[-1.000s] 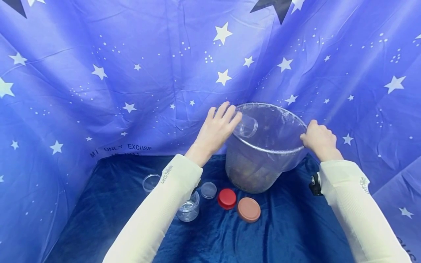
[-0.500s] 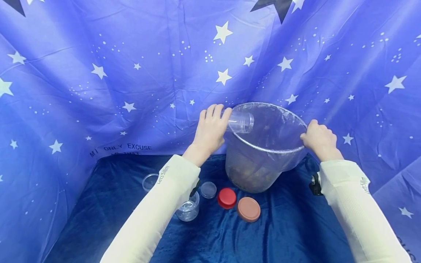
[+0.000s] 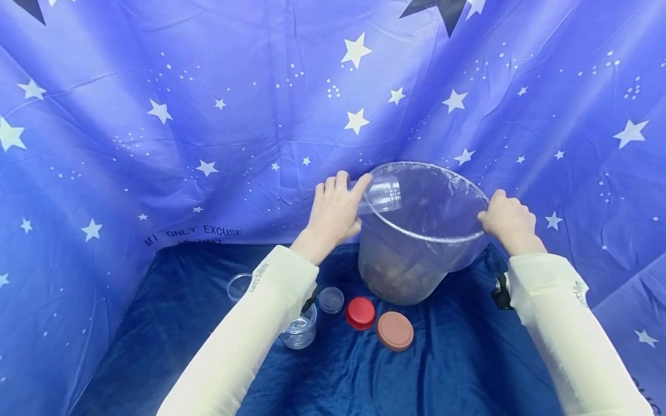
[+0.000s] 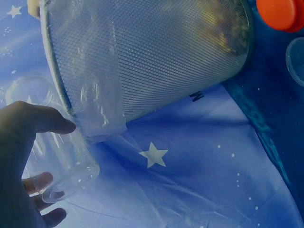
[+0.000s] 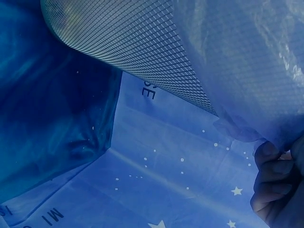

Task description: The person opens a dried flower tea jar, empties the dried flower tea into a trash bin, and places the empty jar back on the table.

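Observation:
My left hand (image 3: 335,211) grips a clear plastic jar (image 3: 384,195), tilted on its side with its mouth over the left rim of a mesh wastebasket (image 3: 400,266). In the left wrist view the thumb and fingers wrap around the clear jar (image 4: 66,156), and it looks empty. A clear plastic liner (image 4: 95,85) folds over the basket's rim. My right hand (image 3: 507,222) grips the rim on the right side, fingers curled over the liner. Something brownish shows blurred through the mesh at the bottom of the basket.
A red lid (image 3: 360,312), a salmon-pink lid (image 3: 395,331) and a clear lid (image 3: 330,300) lie before the basket on dark blue cloth (image 3: 442,370). A clear jar (image 3: 300,330) and another clear round piece (image 3: 238,286) are partly behind the left sleeve. Starry fabric (image 3: 250,115) hangs behind.
My left hand has shifted slightly left and turned the jar, so more of its side shows at the rim. The right hand keeps its grip on the basket.

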### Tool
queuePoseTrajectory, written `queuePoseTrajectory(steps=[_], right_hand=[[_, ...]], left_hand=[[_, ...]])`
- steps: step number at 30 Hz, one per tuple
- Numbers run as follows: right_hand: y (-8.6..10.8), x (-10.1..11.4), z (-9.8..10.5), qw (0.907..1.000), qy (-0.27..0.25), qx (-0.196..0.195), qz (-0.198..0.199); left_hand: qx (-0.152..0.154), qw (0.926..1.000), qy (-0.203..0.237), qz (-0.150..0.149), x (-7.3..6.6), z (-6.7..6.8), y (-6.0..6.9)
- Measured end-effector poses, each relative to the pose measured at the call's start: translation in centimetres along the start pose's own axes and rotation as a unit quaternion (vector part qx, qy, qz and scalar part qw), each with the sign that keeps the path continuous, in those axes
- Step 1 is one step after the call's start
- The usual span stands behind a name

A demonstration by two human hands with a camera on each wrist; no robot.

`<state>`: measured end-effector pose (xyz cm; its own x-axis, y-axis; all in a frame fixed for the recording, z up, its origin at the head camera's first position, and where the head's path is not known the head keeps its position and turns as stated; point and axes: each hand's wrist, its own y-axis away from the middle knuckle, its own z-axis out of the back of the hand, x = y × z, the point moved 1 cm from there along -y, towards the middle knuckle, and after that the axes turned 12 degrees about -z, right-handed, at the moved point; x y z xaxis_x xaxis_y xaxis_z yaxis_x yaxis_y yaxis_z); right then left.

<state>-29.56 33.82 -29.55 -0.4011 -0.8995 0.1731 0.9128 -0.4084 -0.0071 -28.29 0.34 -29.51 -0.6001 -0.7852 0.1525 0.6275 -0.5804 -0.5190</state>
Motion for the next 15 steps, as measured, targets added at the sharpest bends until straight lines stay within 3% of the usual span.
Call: queuePoseTrajectory(steps=[7,15], right_hand=[[-0.01,0.01,-0.08,1.0,0.002,0.007,-0.004],[-0.05,-0.09,-0.18,1.0,0.0,0.004,-0.003]], left_hand=[[0.025,0.9997,-0.006,0.001,-0.5,0.32,-0.07],[0.055,0.9956,0.043,0.062,-0.77,0.35,0.03]])
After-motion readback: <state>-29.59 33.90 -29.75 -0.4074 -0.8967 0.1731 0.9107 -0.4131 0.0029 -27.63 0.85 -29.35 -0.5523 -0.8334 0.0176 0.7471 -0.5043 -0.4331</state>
